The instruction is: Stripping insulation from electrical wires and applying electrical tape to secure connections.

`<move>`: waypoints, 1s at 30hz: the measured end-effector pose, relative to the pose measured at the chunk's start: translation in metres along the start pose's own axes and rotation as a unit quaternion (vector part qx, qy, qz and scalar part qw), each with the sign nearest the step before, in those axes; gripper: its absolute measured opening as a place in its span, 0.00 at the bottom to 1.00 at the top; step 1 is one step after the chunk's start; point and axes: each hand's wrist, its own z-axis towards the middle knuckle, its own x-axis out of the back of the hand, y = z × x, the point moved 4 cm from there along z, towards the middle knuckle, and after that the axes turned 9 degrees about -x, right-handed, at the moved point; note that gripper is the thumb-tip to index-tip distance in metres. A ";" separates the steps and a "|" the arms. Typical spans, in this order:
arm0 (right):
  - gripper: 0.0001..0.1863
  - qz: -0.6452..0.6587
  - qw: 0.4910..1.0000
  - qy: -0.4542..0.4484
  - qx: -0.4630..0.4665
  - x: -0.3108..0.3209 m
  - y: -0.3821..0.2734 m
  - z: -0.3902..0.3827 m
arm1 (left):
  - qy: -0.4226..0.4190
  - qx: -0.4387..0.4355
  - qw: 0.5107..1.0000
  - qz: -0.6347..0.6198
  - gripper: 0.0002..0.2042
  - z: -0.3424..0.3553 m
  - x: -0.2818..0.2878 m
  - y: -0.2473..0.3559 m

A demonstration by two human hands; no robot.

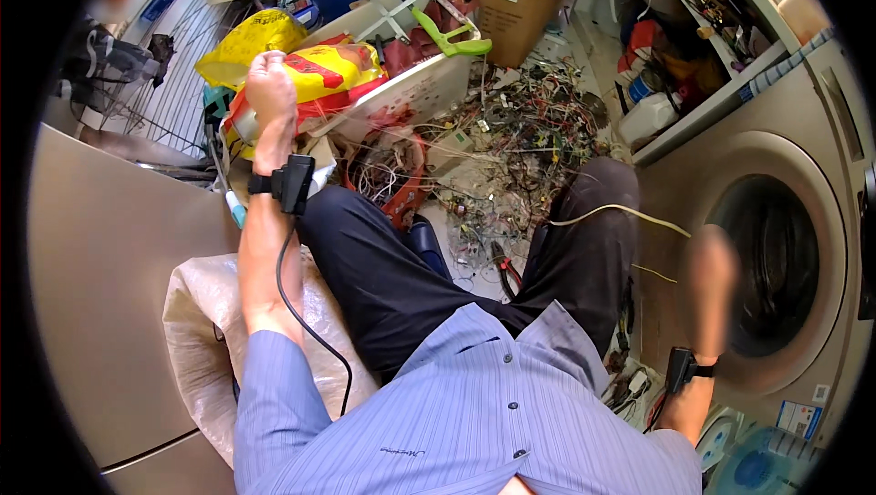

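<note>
My left hand is closed, its fingers curled, over the near side of a yellow and red plastic bag. Whether it grips the bag or something small, I cannot make out. Out to the right, my right hand is smeared by motion in front of the washing machine. A pale yellow wire arches from beside my right knee towards this hand, and a thinner yellow strand hangs lower. The hand's fingers do not show clearly. Pliers with red and black handles lie on the floor between my legs.
A heap of tangled wires and scraps covers the floor ahead. Beside it stand a red basket of wires, a white tub with a green-handled tool, and a cardboard box. A whitish sack sits at my left.
</note>
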 end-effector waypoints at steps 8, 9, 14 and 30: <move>0.06 0.015 0.989 0.128 -0.074 0.025 0.056 0.016 | -0.026 -0.037 0.985 0.167 0.17 0.033 0.017 -0.004; 0.07 -0.014 0.987 0.135 -0.090 0.027 0.059 0.020 | -0.022 -0.123 0.955 0.268 0.15 0.042 0.037 -0.004; 0.07 -0.144 0.975 0.114 -0.126 0.012 0.101 0.000 | -0.044 -0.188 0.891 0.412 0.14 0.060 0.047 0.016; 0.03 -0.090 0.985 0.045 -0.137 -0.080 0.101 -0.058 | -0.109 -0.195 0.772 0.595 0.19 0.177 0.128 -0.004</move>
